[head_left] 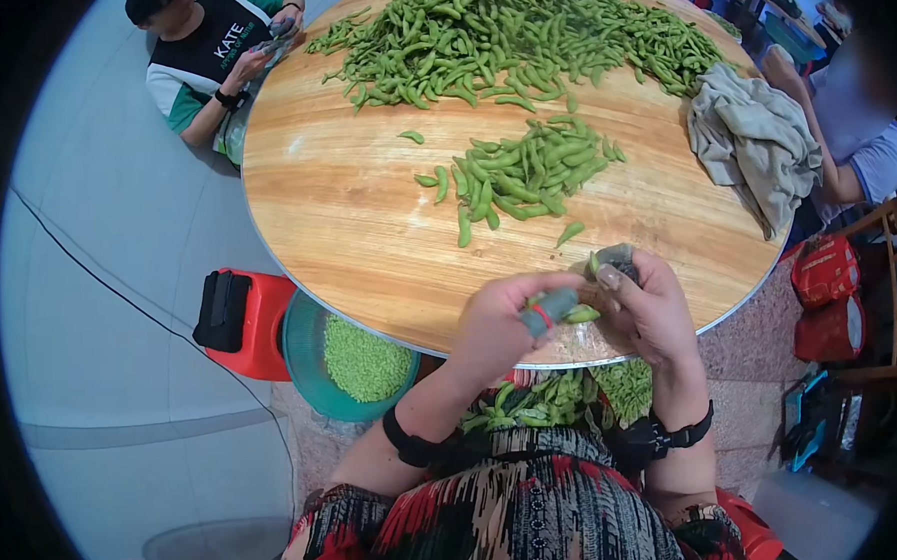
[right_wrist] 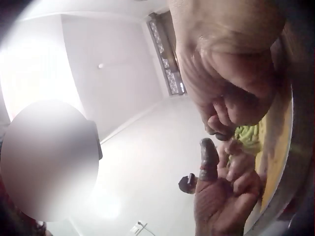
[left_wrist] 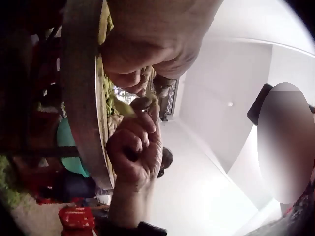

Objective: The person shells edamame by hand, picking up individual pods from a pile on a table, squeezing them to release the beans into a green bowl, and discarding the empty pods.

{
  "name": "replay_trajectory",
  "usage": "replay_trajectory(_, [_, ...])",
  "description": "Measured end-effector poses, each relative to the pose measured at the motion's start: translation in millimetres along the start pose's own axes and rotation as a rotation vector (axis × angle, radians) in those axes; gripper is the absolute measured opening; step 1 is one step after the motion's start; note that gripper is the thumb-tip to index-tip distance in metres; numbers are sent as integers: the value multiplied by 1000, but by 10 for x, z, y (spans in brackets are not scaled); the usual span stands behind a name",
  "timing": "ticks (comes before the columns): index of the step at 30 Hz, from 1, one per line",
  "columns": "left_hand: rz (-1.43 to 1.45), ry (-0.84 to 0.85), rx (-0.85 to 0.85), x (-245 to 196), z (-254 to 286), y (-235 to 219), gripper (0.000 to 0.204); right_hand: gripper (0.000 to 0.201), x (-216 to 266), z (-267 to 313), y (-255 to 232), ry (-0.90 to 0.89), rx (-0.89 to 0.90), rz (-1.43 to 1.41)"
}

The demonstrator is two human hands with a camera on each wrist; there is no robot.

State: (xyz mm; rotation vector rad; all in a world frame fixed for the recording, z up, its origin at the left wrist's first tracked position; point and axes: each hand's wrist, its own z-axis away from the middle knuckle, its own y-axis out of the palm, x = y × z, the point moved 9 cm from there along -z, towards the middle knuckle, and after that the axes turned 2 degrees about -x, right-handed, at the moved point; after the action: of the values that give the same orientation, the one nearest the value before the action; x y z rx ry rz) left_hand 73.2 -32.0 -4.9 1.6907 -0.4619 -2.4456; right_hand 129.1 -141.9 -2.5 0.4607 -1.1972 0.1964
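In the head view my left hand [head_left: 500,323] has a grey-green cover with a red band on its thumb [head_left: 548,314]. Its curled fingers hold a green pod [head_left: 582,314] that sticks out towards my other hand. Just to the right, my right hand [head_left: 658,306] pinches a pod [head_left: 595,264] between thumb and fingers, over the table's near edge. The left wrist view shows my right hand [left_wrist: 133,152] with bent fingers and a pod [left_wrist: 122,106] at its fingertips. Seen from the right wrist, my left hand [right_wrist: 226,196] has its covered thumb straight and its fingers curled.
A large pod heap [head_left: 498,38] and a smaller pile [head_left: 534,166] lie on the round wooden table [head_left: 356,214]. A cloth [head_left: 753,137] hangs at its right edge. Shelled beans [head_left: 367,359] fill part of a teal basin [head_left: 301,351] below. Pods [head_left: 549,401] rest on my lap. Two people sit opposite.
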Motion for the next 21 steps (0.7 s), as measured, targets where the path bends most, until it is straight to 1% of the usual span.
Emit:
replay_trajectory(1, [89,94,-61,-86,-24,-61,31,15,-13,58,82,59,67,-118])
replay_trajectory(2, [182,186,-122,-156,-27,-124,32,15,-25,74,95,59,65,-120])
replay_trajectory(3, [182,182,-121,-141,-35,-115,32,14,-56,101,190,95,148,-221])
replay_trajectory(4, [261,154,-58,-110,-47,-57,29,14,-81,130,283,131,232,-323])
replay_trajectory(5, [339,126,3,-88,-52,-8,27,14,-101,136,306,121,252,-296])
replay_trajectory(6, [336,127,-1,-66,-70,-22,27,14,-101,147,325,122,257,-298])
replay_trajectory(8, [463,193,-31,-62,-96,-97,18,18,-53,185,380,70,268,-184])
replay_trajectory(10, [473,201,-43,-71,-85,-128,14,22,-58,222,405,91,265,-190])
replay_trajectory(12, [486,213,-53,-95,-74,-161,10,23,-34,246,419,41,320,-136])
replay_trajectory(14, [418,204,-110,-104,-57,-210,8,23,-38,251,429,54,322,-140])
replay_trajectory(15, [419,204,-112,-114,-53,-211,8,23,-41,251,435,64,322,-144])
replay_trajectory(16, [330,202,-139,-123,-51,-226,9,23,-50,241,439,64,323,-144])
replay_trajectory(17, [241,199,-165,-134,-45,-236,9,23,-82,223,424,77,301,-131])
replay_trajectory(19, [253,229,-148,-198,-28,-157,11,22,-111,212,420,92,278,-117])
replay_trajectory(21, [266,257,-134,-222,-11,-155,12,20,-90,203,428,48,246,-64])
